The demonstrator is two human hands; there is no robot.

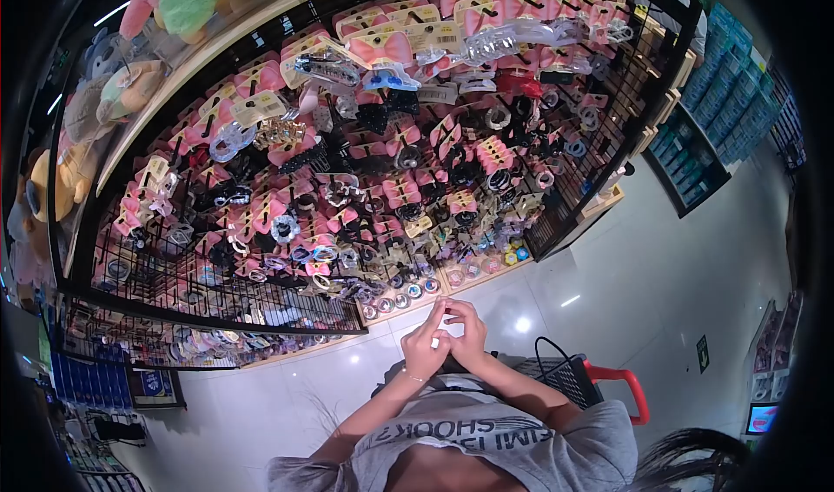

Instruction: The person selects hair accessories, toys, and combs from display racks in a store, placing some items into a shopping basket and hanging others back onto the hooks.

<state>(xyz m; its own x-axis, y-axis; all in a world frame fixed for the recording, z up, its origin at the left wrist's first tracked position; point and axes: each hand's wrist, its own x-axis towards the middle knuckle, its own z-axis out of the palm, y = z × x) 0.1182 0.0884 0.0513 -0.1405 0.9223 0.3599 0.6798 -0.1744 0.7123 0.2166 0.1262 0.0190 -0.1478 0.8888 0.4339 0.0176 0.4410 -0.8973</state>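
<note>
My left hand (423, 349) and my right hand (467, 334) meet in front of my chest, their index fingertips and thumbs touching around a small gap. The other fingers are curled in, and no object shows in either hand. A thin bracelet (413, 375) circles my left wrist. Beyond the fingertips, small round packs (401, 301) line the low wooden ledge of a display rack. Above them hang many hair clips and hair ties on pink cards (401, 191), out of reach of both hands as they are now.
A dark shopping basket with a red handle (638, 396) stands at my right. Black wire grid (300, 309) frames the rack, with plush toys (130, 92) on a shelf at upper left. Teal packages (725, 83) are stacked at right, past the shiny tiled floor (660, 292).
</note>
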